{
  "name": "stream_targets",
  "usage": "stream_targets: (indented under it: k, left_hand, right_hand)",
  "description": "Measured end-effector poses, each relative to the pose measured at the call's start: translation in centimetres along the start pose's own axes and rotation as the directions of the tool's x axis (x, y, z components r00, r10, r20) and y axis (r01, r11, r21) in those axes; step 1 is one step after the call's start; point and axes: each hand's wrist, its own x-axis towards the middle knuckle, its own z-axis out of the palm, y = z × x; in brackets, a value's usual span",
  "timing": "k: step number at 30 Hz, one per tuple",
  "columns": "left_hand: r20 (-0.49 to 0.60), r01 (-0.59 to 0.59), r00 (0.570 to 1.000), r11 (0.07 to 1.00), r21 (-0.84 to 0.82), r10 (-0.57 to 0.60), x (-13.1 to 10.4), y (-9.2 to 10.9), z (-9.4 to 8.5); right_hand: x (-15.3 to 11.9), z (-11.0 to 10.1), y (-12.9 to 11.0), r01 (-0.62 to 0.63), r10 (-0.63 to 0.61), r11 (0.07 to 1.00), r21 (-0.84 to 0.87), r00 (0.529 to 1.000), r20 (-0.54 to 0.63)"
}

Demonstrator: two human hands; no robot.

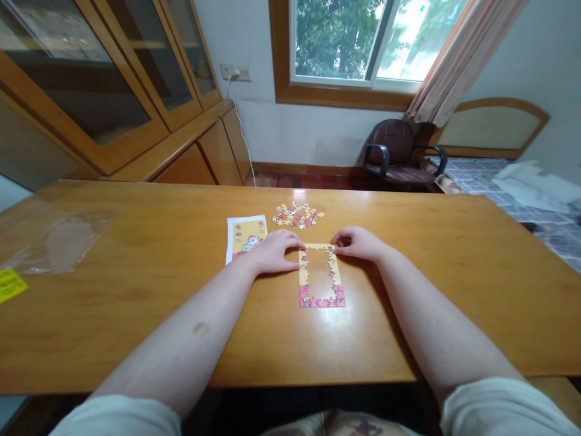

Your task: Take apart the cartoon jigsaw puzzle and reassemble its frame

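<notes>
A jigsaw puzzle border point(322, 302) lies on the wooden table, a joined rectangle of yellow pieces above and pink pieces at the near end, with bare table inside. My left hand point(278, 251) rests at its upper left side, fingers apart and fingertips at the edge. At the upper right corner is my right hand point(356, 243), its fingers curled and touching the border's edge; whether a piece is between them I cannot make out. Loose puzzle pieces point(297, 215) form a pile beyond the border. A printed picture sheet point(245, 236) lies partly behind my left hand.
On the left of the table point(136, 333) are a clear plastic bag point(63, 242) and a yellow label point(11, 285). A glass-door cabinet point(131, 72) stands at the far left. Beyond the table are an office chair point(397, 151) and a bed point(481, 172).
</notes>
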Motion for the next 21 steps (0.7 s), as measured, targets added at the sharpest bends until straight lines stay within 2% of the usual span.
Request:
stream_targets:
  k: [6, 11, 13, 15, 17, 19, 20, 21]
  left_hand:
    - [0.039, -0.006, 0.999, 1.000, -0.005, 0.006, -0.1, 0.2, -0.3]
    - [0.029, -0.035, 0.999, 0.999, -0.026, 0.036, -0.1, 0.3, -0.4]
    - [-0.019, -0.029, 0.999, 0.998, -0.060, 0.028, 0.1, 0.1, -0.1]
    - [-0.148, 0.020, 0.988, 0.995, -0.094, -0.034, 0.3, 0.0, 0.5]
    - [-0.343, 0.147, 0.922, 0.983, -0.112, -0.177, 0.5, 0.0, 1.0]
    - [-0.488, 0.297, 0.816, 0.949, -0.103, -0.308, 0.6, 0.3, 1.0]
    - [-0.533, 0.346, 0.778, 0.935, -0.082, -0.334, 0.6, 0.6, 0.8]
    - [-0.551, 0.372, 0.767, 0.928, -0.034, -0.328, 0.7, 1.0, 0.3]
  right_hand:
    - [-0.3, -0.1, -0.6, 0.013, -0.013, 1.000, -0.013, 0.999, 0.035]
    - [-0.3, 0.1, -0.7, 0.026, -0.026, 1.000, 0.004, 0.998, 0.061]
    - [-0.1, 0.4, -0.4, 0.046, -0.047, 0.997, 0.061, 0.999, 0.019]
    - [0.3, 0.9, -0.1, 0.054, -0.042, 0.992, 0.118, 0.993, -0.107]
    - [0.8, 1.4, 0.2, 0.036, 0.001, 0.990, 0.139, 0.967, -0.255]
    - [1.6, 1.8, 0.5, 0.016, 0.037, 0.987, 0.157, 0.943, -0.332]
    - [2.0, 1.8, 0.6, 0.003, 0.056, 0.986, 0.165, 0.933, -0.356]
    - [2.5, 1.8, 0.7, -0.017, 0.081, 0.985, 0.172, 0.924, -0.373]
